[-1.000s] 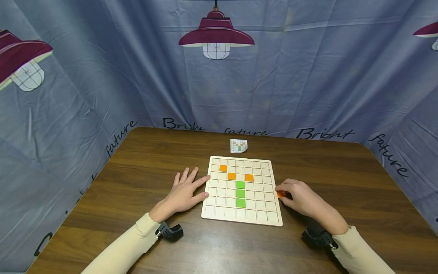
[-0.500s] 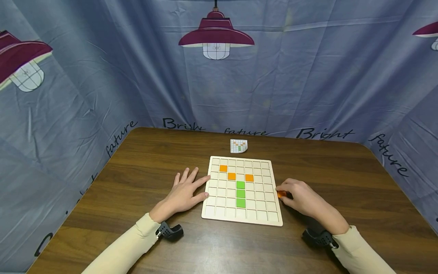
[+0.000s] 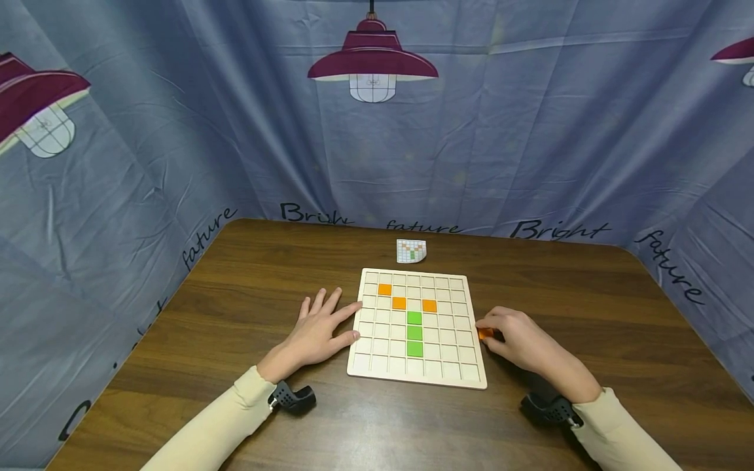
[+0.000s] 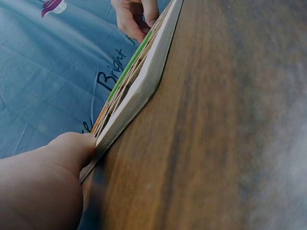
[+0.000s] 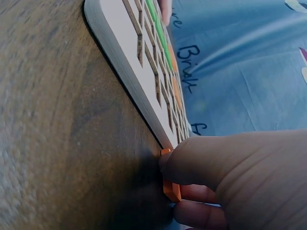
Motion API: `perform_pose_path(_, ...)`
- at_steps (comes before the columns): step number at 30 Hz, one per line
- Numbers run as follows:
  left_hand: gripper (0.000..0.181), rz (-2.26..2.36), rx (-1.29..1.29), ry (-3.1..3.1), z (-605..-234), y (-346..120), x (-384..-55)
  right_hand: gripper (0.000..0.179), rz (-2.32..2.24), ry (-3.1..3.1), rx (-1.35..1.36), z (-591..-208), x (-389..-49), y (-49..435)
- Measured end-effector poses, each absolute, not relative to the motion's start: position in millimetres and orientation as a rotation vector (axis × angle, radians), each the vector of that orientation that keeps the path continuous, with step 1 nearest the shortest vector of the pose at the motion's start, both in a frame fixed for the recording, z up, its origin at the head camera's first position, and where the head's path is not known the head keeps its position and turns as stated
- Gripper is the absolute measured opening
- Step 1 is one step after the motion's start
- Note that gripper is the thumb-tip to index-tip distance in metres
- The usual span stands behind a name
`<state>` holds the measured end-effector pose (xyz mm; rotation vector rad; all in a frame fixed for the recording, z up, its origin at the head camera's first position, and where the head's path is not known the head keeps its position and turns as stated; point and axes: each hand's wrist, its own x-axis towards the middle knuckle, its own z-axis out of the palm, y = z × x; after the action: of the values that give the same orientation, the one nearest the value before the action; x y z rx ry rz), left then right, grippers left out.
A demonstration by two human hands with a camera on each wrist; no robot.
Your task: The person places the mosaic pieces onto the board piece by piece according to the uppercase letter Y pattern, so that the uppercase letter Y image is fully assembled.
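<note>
A pale wooden grid board [image 3: 379, 356] lies in the middle of the table. Three green tiles [image 3: 415, 333] form a column in its cells, and orange tiles [image 3: 398, 303] sit above them, two at the upper left and one at the right. My left hand [image 3: 318, 335] lies with spread fingers at the board's left edge, forefinger and thumb touching it. At the right edge my right hand [image 3: 517, 337] pinches an orange tile [image 5: 171, 189] between thumb and fingers. That tile is beside the board, partly covered by the thumb in the right wrist view.
Behind the board lies a small paper card [image 3: 411, 251] printed with a grid of orange and green squares. The brown wooden table [image 3: 283, 261] ends at the back against a blue curtain [image 3: 377, 163] with printed lamps and lettering. Each wrist wears a black camera mount [image 3: 292, 398].
</note>
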<state>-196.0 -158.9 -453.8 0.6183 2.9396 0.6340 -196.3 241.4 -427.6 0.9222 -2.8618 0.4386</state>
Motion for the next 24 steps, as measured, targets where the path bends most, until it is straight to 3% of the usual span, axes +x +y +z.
perform_pose_path(24, 0.057, 0.640, 0.616, 2.939, -453.3, -158.7, -195.5, 0.022, 0.409, -2.842, 0.865, -425.5, -224.4, 237.5)
